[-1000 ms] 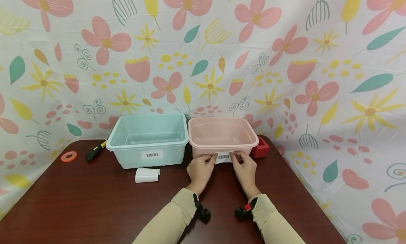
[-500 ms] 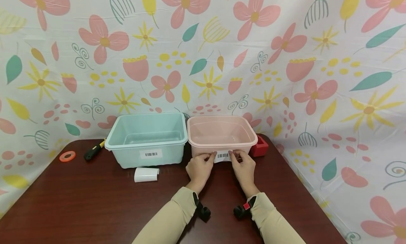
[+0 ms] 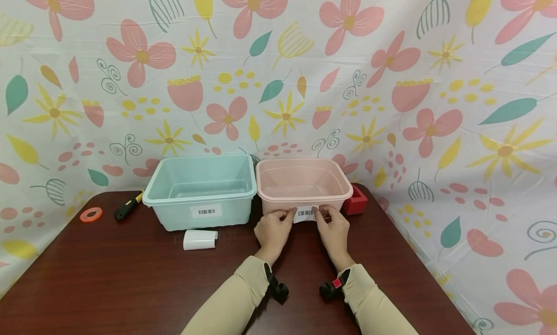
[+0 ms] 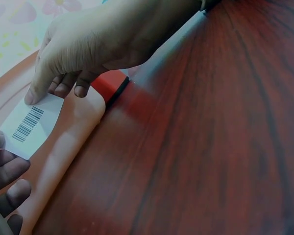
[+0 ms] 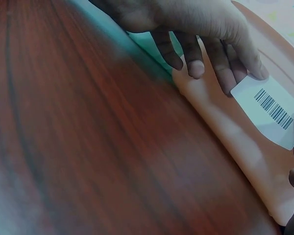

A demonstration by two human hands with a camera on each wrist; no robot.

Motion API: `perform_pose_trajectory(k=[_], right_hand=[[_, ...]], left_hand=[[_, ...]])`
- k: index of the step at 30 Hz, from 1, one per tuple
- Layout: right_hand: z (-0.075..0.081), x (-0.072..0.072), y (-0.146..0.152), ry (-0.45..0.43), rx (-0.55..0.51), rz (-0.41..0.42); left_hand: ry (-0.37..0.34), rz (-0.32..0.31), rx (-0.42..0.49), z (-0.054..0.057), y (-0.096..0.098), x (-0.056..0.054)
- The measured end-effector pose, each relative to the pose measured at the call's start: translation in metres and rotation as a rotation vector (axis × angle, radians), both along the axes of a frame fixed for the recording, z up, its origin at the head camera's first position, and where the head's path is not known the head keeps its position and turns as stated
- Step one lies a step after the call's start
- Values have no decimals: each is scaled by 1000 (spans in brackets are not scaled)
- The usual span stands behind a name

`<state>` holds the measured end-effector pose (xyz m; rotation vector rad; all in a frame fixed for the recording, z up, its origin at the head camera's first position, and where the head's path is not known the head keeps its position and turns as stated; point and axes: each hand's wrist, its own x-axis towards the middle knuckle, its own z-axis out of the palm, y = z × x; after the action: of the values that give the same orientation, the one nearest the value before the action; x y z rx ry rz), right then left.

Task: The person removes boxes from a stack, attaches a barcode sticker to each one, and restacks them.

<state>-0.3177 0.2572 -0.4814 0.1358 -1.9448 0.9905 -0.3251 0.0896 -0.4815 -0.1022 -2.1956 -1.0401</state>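
Pinching opposite ends of the label (image 3: 305, 214), the left hand (image 3: 274, 232) and right hand (image 3: 334, 233) have barely moved this past second; it stays at the front of the pink bin (image 3: 304, 199), work there seemingly unfinished.

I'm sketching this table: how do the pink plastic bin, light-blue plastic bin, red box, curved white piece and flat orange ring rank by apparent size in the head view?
Light-blue plastic bin
Pink plastic bin
Curved white piece and red box: too alike to rank, the latter partly hidden
Flat orange ring
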Motion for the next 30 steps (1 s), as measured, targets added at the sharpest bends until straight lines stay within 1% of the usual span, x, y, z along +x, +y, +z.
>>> perform_pose_trajectory(k=[8,12,21,26,30], right_hand=[[-1,-1,1,-32,-3,-12],[-2,-2,0,-32,-9,-6],[-3,-1,1,-52,-27,-23],[-2,0,1,-66,-52,-15],[-1,1,0,-60,-67,-7]], left_hand=[[-46,-28,19,1,0,0],[-62,-35,21,0,-1,0],[-88,-35,22,0,-1,1],[-92,-32,26,1,-1,1],[-103,-33,32,1,-1,1]])
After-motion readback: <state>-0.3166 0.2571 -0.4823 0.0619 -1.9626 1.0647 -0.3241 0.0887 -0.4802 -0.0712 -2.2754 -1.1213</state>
